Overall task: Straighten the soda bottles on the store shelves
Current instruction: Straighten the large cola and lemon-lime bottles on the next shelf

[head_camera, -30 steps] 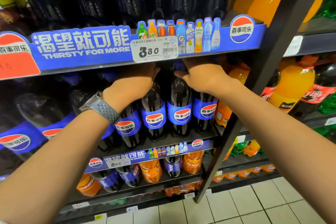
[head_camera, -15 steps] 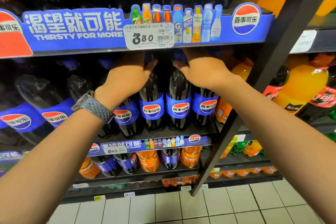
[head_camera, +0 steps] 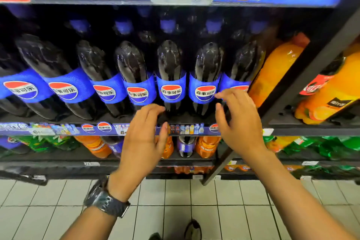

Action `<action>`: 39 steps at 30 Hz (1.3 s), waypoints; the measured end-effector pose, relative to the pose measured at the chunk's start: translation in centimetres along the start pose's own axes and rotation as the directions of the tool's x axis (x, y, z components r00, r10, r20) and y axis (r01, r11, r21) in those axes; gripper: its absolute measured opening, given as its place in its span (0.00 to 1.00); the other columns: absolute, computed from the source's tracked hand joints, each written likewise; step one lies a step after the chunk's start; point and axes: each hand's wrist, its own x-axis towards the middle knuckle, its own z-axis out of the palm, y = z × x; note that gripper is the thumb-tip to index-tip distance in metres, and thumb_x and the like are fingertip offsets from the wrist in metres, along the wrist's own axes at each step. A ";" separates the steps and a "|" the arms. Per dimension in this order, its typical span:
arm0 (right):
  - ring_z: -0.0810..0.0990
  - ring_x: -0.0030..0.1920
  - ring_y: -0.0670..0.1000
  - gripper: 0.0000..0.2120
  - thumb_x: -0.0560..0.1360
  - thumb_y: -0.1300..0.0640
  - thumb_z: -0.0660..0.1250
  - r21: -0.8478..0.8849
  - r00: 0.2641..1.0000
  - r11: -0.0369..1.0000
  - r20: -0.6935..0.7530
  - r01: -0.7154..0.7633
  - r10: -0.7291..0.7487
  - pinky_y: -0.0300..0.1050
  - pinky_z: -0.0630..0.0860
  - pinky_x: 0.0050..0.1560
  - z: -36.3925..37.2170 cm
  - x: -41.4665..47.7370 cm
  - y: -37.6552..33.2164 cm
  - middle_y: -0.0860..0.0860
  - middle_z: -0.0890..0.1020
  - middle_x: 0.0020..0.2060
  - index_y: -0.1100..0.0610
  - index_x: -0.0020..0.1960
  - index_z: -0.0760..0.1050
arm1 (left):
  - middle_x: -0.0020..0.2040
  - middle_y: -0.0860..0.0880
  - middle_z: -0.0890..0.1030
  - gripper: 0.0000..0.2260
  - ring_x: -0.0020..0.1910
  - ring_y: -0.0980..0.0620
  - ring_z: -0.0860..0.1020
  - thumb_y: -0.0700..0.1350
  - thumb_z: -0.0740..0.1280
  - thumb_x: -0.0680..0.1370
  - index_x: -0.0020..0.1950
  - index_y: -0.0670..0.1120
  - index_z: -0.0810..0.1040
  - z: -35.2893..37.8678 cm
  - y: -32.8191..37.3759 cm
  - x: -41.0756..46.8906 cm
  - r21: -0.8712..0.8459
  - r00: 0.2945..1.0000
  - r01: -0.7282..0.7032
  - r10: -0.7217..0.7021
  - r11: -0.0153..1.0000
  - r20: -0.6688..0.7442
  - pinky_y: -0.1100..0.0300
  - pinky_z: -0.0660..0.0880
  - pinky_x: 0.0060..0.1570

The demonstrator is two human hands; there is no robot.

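Both of my forearms reach up and forward from the bottom of the view toward the middle shelf (head_camera: 58,129), where the soda bottles (head_camera: 105,76) stand in a row with their blue labels facing out. My left hand (head_camera: 143,138), with a dark wristwatch (head_camera: 106,199) below it, hangs back-side up in front of the shelf's edge strip. Its fingers (head_camera: 153,108) are loosely curved and slightly apart, tips near the base of one cola bottle (head_camera: 171,76); I cannot tell whether they touch it. My right hand (head_camera: 240,124) is a little higher, wrist bent. Its thumb (head_camera: 219,115) is set apart from its fingers, which are curved and parted like a claw around nothing. The index tip (head_camera: 219,94) lies at the edge of the label on the next bottle (head_camera: 206,76) to the right. Neither hand grips anything. Orange bottles (head_camera: 276,72) sit just beside the row's right end, next to the dark upright post (head_camera: 300,80).
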 end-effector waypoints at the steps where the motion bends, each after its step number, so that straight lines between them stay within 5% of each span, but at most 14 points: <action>1: 0.75 0.52 0.51 0.09 0.76 0.58 0.63 0.030 0.999 0.999 0.035 -0.042 0.041 0.47 0.73 0.53 0.9 -1.4 0.3 0.50 0.77 0.51 0.56 0.56 0.75 | 0.57 0.52 0.74 0.12 0.57 0.51 0.73 0.46 0.62 0.78 0.61 0.47 0.72 0.6 -0.3 -1.1 -0.022 0.999 0.028 -0.027 0.999 0.044 0.58 0.70 0.57; 5: 0.77 0.46 0.49 0.05 0.76 0.60 0.65 0.101 0.925 0.933 0.204 -0.346 0.321 0.51 0.76 0.48 4.7 -7.4 0.7 0.47 0.78 0.46 0.55 0.51 0.77 | 0.51 0.53 0.76 0.07 0.50 0.51 0.77 0.46 0.63 0.77 0.55 0.50 0.73 3.6 -2.8 -5.9 -0.068 0.952 0.176 -0.153 0.982 0.266 0.54 0.74 0.49; 8: 0.79 0.42 0.50 0.05 0.77 0.58 0.64 0.047 0.749 0.822 0.446 -0.567 0.491 0.45 0.74 0.44 6.8 -11.8 1.3 0.48 0.80 0.42 0.54 0.50 0.78 | 0.47 0.53 0.77 0.05 0.45 0.51 0.77 0.47 0.65 0.77 0.52 0.51 0.75 6.1 -5.0 -9.2 -0.050 0.843 0.314 -0.253 0.948 0.475 0.53 0.75 0.46; 10: 0.80 0.46 0.52 0.07 0.78 0.55 0.63 -0.105 0.553 0.824 0.693 -0.557 0.462 0.43 0.72 0.45 8.2 -14.7 1.7 0.49 0.80 0.42 0.55 0.52 0.77 | 0.46 0.52 0.79 0.06 0.45 0.50 0.78 0.50 0.64 0.77 0.53 0.51 0.75 7.7 -6.6 -11.5 0.045 0.697 0.386 -0.324 0.921 0.640 0.55 0.75 0.46; 12: 0.78 0.55 0.51 0.14 0.78 0.48 0.61 -0.258 0.252 0.874 0.890 -0.411 0.381 0.41 0.71 0.52 9.4 -17.4 1.9 0.49 0.80 0.51 0.54 0.58 0.75 | 0.49 0.50 0.81 0.11 0.50 0.48 0.79 0.53 0.62 0.78 0.55 0.49 0.75 9.3 -7.9 -13.7 0.157 0.525 0.325 -0.316 0.933 0.791 0.58 0.74 0.48; 14: 0.75 0.60 0.50 0.20 0.76 0.43 0.60 -0.337 0.014 0.887 0.933 -0.316 0.360 0.42 0.71 0.57 10.7 -20.0 1.9 0.49 0.77 0.61 0.51 0.63 0.72 | 0.53 0.49 0.81 0.14 0.53 0.48 0.79 0.55 0.61 0.79 0.59 0.48 0.74 10.5 -8.9 -15.4 0.192 0.410 0.301 -0.309 0.934 0.858 0.59 0.73 0.49; 15: 0.75 0.60 0.51 0.21 0.75 0.41 0.60 -0.364 -0.035 0.873 0.927 -0.324 0.374 0.43 0.72 0.58 11.4 -21.1 1.9 0.49 0.76 0.63 0.50 0.64 0.71 | 0.54 0.49 0.81 0.16 0.53 0.48 0.79 0.56 0.61 0.79 0.60 0.48 0.74 11.0 -9.2 -16.1 0.195 0.382 0.308 -0.309 0.931 0.871 0.59 0.74 0.50; 20: 0.75 0.57 0.49 0.20 0.76 0.41 0.58 -0.373 0.040 0.810 0.899 -0.452 0.437 0.45 0.72 0.56 14.6 -24.3 4.0 0.46 0.77 0.59 0.48 0.65 0.70 | 0.59 0.50 0.79 0.18 0.54 0.52 0.77 0.56 0.60 0.79 0.65 0.50 0.71 14.1 -10.6 -18.8 0.218 0.359 0.411 -0.377 0.885 0.854 0.61 0.73 0.50; 25: 0.73 0.65 0.52 0.24 0.77 0.45 0.62 -0.326 0.248 0.732 0.793 -0.599 0.556 0.47 0.71 0.63 18.3 -26.1 7.9 0.51 0.73 0.67 0.53 0.71 0.65 | 0.60 0.51 0.78 0.19 0.52 0.53 0.77 0.55 0.61 0.79 0.68 0.50 0.69 19.3 -11.9 -19.9 0.174 0.414 0.526 -0.429 0.833 0.803 0.60 0.74 0.50; 29: 0.77 0.56 0.52 0.19 0.76 0.53 0.66 -0.053 0.472 0.617 0.594 -0.785 0.651 0.51 0.75 0.56 21.5 -25.1 10.7 0.53 0.77 0.59 0.53 0.66 0.68 | 0.65 0.49 0.75 0.22 0.57 0.53 0.76 0.49 0.66 0.78 0.71 0.48 0.67 24.5 -12.8 -19.6 -0.009 0.575 0.631 -0.460 0.776 0.676 0.56 0.74 0.58; 33: 0.73 0.63 0.49 0.28 0.73 0.60 0.69 0.279 0.682 0.624 0.349 -0.730 0.642 0.49 0.71 0.65 25.5 -23.3 13.4 0.52 0.73 0.63 0.56 0.70 0.63 | 0.73 0.49 0.65 0.33 0.71 0.51 0.68 0.43 0.69 0.76 0.77 0.47 0.56 29.8 -14.3 -17.0 -0.222 0.782 0.571 -0.441 0.791 0.440 0.50 0.68 0.68; 39: 0.67 0.70 0.48 0.48 0.65 0.47 0.77 0.483 0.746 0.649 0.010 -0.587 0.666 0.54 0.67 0.69 33.1 -23.3 18.7 0.49 0.68 0.69 0.52 0.75 0.52 | 0.78 0.47 0.52 0.46 0.77 0.54 0.51 0.48 0.74 0.72 0.78 0.44 0.45 37.4 -16.8 -14.5 -0.305 0.933 0.354 -0.358 0.884 0.047 0.59 0.51 0.75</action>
